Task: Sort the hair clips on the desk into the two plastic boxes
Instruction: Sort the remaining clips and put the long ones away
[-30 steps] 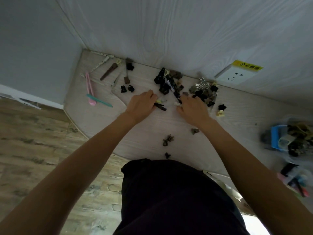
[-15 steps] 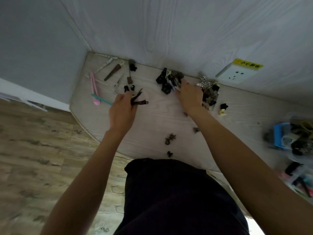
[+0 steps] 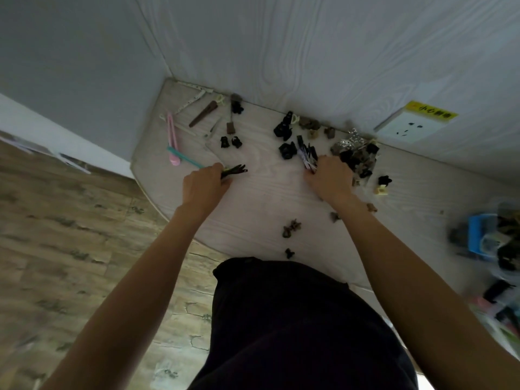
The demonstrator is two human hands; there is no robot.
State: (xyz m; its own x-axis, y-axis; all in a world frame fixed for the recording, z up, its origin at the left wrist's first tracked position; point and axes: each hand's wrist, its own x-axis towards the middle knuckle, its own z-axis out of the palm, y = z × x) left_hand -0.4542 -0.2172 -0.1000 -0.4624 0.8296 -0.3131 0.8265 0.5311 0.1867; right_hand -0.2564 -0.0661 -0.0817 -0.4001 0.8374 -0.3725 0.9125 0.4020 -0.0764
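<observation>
Hair clips lie scattered over the pale wooden desk (image 3: 264, 192). My left hand (image 3: 204, 185) is closed on a few long black clips (image 3: 236, 170) whose tips stick out to the right. My right hand (image 3: 329, 178) grips a bundle of long dark clips (image 3: 306, 153) beside a heap of black and silver clips (image 3: 356, 156). Long pink (image 3: 172, 136), teal (image 3: 184, 157) and brown (image 3: 203, 117) clips lie at the far left. Small claw clips (image 3: 291, 228) sit near the front edge. Two plastic boxes (image 3: 495, 277) with clips stand blurred at the right edge.
A wall socket (image 3: 408, 128) with a yellow label sits on the back wall at the right. The desk's curved front edge (image 3: 168, 218) drops to a wooden floor on the left. My dark clothing (image 3: 281, 319) fills the bottom centre.
My left hand has carried black clips from the middle of the desk leftwards. My right hand moved up to the pile and then closed on a bundle of long clips.
</observation>
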